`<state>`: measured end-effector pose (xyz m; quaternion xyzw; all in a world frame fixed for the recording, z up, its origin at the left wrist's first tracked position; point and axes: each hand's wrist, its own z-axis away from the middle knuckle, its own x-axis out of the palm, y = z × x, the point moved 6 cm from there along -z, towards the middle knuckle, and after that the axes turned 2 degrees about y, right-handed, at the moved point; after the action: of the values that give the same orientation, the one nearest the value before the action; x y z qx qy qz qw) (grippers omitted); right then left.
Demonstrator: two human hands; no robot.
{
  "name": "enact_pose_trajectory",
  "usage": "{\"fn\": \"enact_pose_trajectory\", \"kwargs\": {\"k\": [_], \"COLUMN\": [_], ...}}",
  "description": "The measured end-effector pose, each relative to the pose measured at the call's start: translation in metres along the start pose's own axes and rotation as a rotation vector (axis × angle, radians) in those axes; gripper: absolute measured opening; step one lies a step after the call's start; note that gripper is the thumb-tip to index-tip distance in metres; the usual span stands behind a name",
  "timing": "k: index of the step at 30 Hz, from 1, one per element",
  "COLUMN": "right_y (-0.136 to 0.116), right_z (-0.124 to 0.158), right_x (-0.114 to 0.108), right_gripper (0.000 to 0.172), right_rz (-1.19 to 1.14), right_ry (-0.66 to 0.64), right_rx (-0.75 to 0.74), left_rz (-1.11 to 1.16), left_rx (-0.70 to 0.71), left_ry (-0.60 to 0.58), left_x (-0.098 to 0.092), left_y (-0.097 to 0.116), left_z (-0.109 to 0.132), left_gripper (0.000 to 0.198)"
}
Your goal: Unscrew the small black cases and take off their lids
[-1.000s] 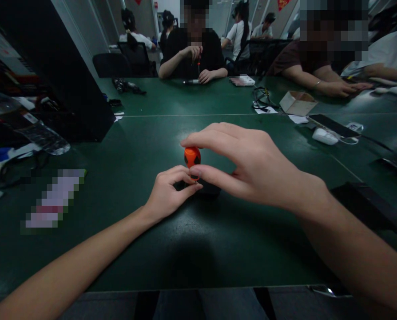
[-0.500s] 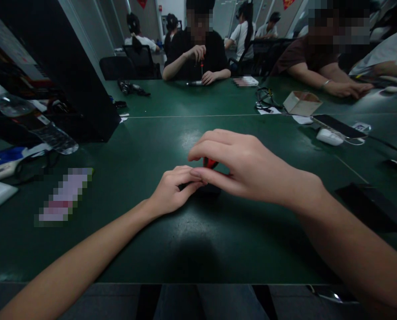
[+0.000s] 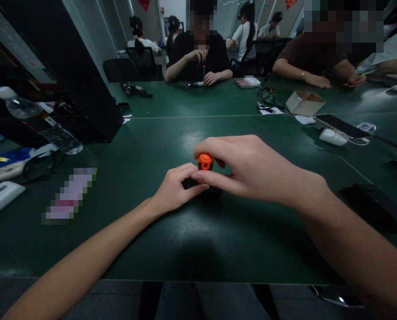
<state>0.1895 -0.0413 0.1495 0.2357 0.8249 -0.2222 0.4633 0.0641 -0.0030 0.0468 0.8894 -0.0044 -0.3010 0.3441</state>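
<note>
The orange and black handle of a screwdriver [image 3: 205,162] stands upright above the table, its rounded end facing me. My right hand [image 3: 241,162] closes around this handle with thumb and forefinger; its palm arches over from the right. Below the handle, a small black object [image 3: 213,191] lies on the green table [image 3: 145,249], mostly covered by the hands. My left hand [image 3: 175,189] rests on the table and grips this black object, fingers behind and thumb in front. The screwdriver's lower part and tip are hidden.
At left are a phone [image 3: 72,193], a white device [image 3: 3,198] and a tilted plastic bottle [image 3: 41,122]. A small box [image 3: 305,103], a dark phone [image 3: 343,126] and a black flat item [image 3: 378,206] lie right. Across the table a person [image 3: 198,58] holds a screwdriver.
The orange handle now shows upright between my right thumb and forefinger, where it was mostly covered before. My left thumb and fingers have parted a little. The view has shifted slightly.
</note>
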Motion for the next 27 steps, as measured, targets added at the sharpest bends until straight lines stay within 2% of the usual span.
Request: {"fn": "enact_pose_trajectory", "kwargs": {"k": [2, 6, 9, 12, 15, 17, 21, 27], "right_y": [0.005, 0.023, 0.048, 0.077, 0.095, 0.099, 0.100, 0.099], "right_z": [0.005, 0.026, 0.058, 0.098, 0.126, 0.132, 0.134, 0.137], "right_x": [0.000, -0.003, -0.010, -0.012, -0.005, 0.000, 0.006, 0.013], "right_gripper": [0.028, 0.020, 0.017, 0.016, 0.017, 0.017, 0.019, 0.019], "right_rz": [0.001, -0.087, -0.123, -0.152, -0.215, -0.236, -0.221, -0.240], "right_ry": [0.014, 0.132, 0.385, 0.676, 0.851, 0.889, 0.878, 0.863], "right_rx": [0.041, 0.090, 0.198, 0.381, 0.488, 0.504, 0.525, 0.521], "left_rz": [-0.069, -0.300, -0.366, -0.342, -0.373, -0.426, -0.477, -0.489], "left_rx": [0.044, 0.052, 0.040, 0.040, 0.060, 0.093, 0.144, 0.149], "left_ry": [-0.067, -0.154, -0.176, -0.161, -0.144, -0.151, -0.149, -0.168], "left_x": [0.006, 0.021, 0.029, 0.034, 0.035, 0.036, 0.036, 0.036], "left_y": [0.001, -0.002, -0.005, -0.008, -0.010, -0.010, -0.007, -0.007], "left_z": [0.001, 0.000, -0.004, -0.006, -0.005, -0.003, -0.003, -0.003], "left_gripper": [0.022, 0.050, 0.046, 0.037, 0.039, 0.043, 0.049, 0.058]}}
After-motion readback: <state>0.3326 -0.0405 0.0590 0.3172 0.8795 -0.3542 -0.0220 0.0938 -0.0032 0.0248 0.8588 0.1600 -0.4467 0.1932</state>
